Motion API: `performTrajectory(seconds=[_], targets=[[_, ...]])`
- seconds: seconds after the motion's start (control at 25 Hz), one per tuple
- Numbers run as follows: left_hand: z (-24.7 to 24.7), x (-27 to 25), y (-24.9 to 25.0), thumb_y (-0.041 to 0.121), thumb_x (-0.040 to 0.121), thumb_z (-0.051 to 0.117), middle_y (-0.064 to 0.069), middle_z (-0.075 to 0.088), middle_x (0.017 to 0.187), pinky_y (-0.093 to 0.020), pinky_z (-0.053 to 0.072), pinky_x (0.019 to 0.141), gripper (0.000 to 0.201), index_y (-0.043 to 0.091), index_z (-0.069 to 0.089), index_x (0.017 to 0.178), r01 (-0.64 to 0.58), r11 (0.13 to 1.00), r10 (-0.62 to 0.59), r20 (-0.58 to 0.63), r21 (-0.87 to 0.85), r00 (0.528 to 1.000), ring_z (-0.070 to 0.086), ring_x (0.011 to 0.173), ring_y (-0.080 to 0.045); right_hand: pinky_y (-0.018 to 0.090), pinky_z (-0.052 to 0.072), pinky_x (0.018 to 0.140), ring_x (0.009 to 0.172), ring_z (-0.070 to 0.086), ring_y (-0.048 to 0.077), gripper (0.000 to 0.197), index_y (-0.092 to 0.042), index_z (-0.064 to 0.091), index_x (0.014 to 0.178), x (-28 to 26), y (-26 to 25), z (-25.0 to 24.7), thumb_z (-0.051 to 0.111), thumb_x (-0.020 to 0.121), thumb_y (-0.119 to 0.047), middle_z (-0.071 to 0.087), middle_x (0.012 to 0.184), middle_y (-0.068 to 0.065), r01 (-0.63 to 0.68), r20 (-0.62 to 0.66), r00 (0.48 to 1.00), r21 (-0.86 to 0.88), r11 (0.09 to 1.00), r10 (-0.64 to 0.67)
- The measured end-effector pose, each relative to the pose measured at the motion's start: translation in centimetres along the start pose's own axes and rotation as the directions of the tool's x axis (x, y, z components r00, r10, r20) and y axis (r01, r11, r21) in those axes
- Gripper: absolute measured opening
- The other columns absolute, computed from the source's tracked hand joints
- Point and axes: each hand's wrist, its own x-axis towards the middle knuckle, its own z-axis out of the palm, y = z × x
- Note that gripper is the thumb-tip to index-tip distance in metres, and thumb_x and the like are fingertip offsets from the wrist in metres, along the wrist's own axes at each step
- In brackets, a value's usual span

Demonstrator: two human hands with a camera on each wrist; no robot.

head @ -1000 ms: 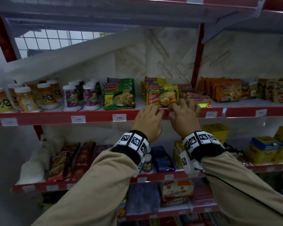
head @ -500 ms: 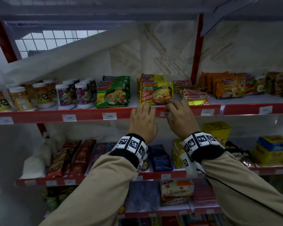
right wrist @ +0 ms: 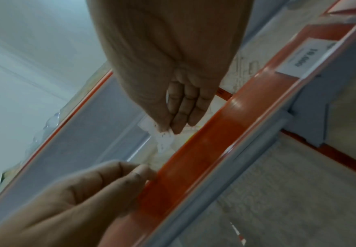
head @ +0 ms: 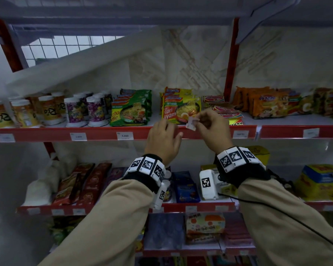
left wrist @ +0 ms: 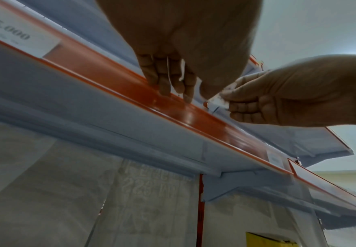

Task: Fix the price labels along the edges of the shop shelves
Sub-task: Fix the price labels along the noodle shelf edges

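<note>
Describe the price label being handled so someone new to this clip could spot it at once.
Find the red shelf edge below the noodle packets. Above its middle, in front of the yellow Kari Ayam pack, the right hand pinches a small white label. Unlike the labels sitting in the strip, such as the 5.000 one, it is tilted and off the strip.

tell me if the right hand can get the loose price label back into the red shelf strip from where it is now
Probably yes: the right hand pinches the price label just above the red shelf strip, nothing between them; left hand rests beside that spot.
</note>
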Motion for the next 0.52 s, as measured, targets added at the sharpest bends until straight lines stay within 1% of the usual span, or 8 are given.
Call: performTrajectory(seconds=[0.12, 0.2, 0.24, 0.28, 0.36, 0.44, 0.48, 0.52], targets=[[0.2, -0.2, -0.1, 0.040, 0.096, 0.043, -0.009, 0.059, 0.102, -0.035, 0.040, 0.079, 0.042, 0.007, 0.057, 0.119, 0.016, 0.991, -0.025, -0.066, -0.135, 0.998, 0.050, 0.093, -0.024, 0.015, 0.053, 0.068, 0.077, 0.064, 0.000, 0.025, -0.008, 0.056, 0.099, -0.4, -0.7, 0.8, 0.070, 0.080, 0.001, 0.065, 0.088, -0.004, -0.079, -0.011, 0.996, 0.255, 0.964, 0.084], [0.1, -0.1, -0.1, 0.044, 0.096, 0.040, -0.007, 0.062, 0.098, -0.032, 0.038, 0.075, 0.042, 0.011, 0.058, 0.115, 0.023, 0.984, -0.039, -0.090, -0.177, 0.995, 0.049, 0.090, -0.022, 0.015, 0.053, 0.070, 0.080, 0.065, -0.002, 0.027, -0.003, 0.056, 0.102, -0.9, -0.8, 1.6, 0.070, 0.080, 0.002, 0.066, 0.093, -0.003, -0.089, 0.012, 0.996, 0.296, 0.951, 0.090], [0.1, 0.0, -0.1, 0.044, 0.096, 0.039, -0.006, 0.062, 0.094, -0.031, 0.036, 0.072, 0.039, 0.012, 0.058, 0.109, 0.027, 0.981, -0.047, -0.101, -0.190, 0.994, 0.049, 0.087, -0.022, 0.018, 0.054, 0.072, 0.082, 0.066, 0.001, 0.026, -0.003, 0.057, 0.102, -1.1, -0.8, 1.9, 0.071, 0.080, 0.000, 0.067, 0.095, 0.001, -0.095, 0.032, 0.995, 0.292, 0.952, 0.089], [0.1, 0.1, -0.1, 0.041, 0.096, 0.040, -0.006, 0.062, 0.090, -0.031, 0.035, 0.070, 0.034, 0.013, 0.058, 0.103, 0.030, 0.980, -0.052, -0.108, -0.196, 0.993, 0.048, 0.084, -0.023, 0.023, 0.056, 0.074, 0.084, 0.067, 0.008, 0.024, -0.003, 0.059, 0.101, -1.4, -0.7, 2.0, 0.071, 0.081, -0.002, 0.068, 0.096, 0.005, -0.096, 0.053, 0.995, 0.283, 0.954, 0.085], [0.2, 0.2, -0.2, 0.032, 0.097, 0.044, -0.008, 0.061, 0.086, -0.034, 0.036, 0.068, 0.025, 0.010, 0.057, 0.093, 0.030, 0.983, -0.050, -0.105, -0.179, 0.993, 0.047, 0.080, -0.026, 0.032, 0.056, 0.075, 0.084, 0.067, 0.018, 0.016, -0.003, 0.063, 0.099, -1.6, -0.4, 2.1, 0.069, 0.085, -0.008, 0.069, 0.092, 0.008, -0.059, 0.077, 0.996, 0.215, 0.975, 0.044], [0.4, 0.2, -0.3, 0.024, 0.096, 0.049, -0.009, 0.060, 0.087, -0.036, 0.036, 0.069, 0.019, 0.008, 0.058, 0.091, 0.028, 0.988, -0.042, -0.090, -0.150, 0.995, 0.047, 0.080, -0.028, 0.034, 0.054, 0.073, 0.080, 0.065, 0.017, 0.011, -0.007, 0.068, 0.097, -1.5, 0.0, 1.6, 0.065, 0.088, -0.013, 0.069, 0.086, 0.004, 0.016, 0.088, 0.996, 0.083, 0.996, -0.023], [0.4, 0.2, -0.3, 0.024, 0.096, 0.050, -0.009, 0.060, 0.088, -0.036, 0.037, 0.069, 0.018, 0.008, 0.058, 0.092, 0.026, 0.989, -0.038, -0.082, -0.143, 0.996, 0.047, 0.081, -0.028, 0.032, 0.053, 0.071, 0.078, 0.064, 0.013, 0.009, -0.010, 0.069, 0.095, -1.3, 0.2, 1.4, 0.064, 0.089, -0.014, 0.069, 0.084, 0.001, 0.041, 0.092, 0.995, 0.025, 0.999, -0.043], [0.3, 0.3, -0.4, 0.025, 0.096, 0.051, -0.008, 0.061, 0.090, -0.037, 0.038, 0.070, 0.018, 0.008, 0.059, 0.093, 0.024, 0.990, -0.035, -0.075, -0.141, 0.997, 0.047, 0.082, -0.027, 0.027, 0.051, 0.069, 0.076, 0.063, 0.007, 0.008, -0.013, 0.069, 0.093, -1.1, 0.3, 1.1, 0.063, 0.089, -0.014, 0.067, 0.081, -0.003, 0.050, 0.085, 0.995, -0.014, 0.999, -0.048]])
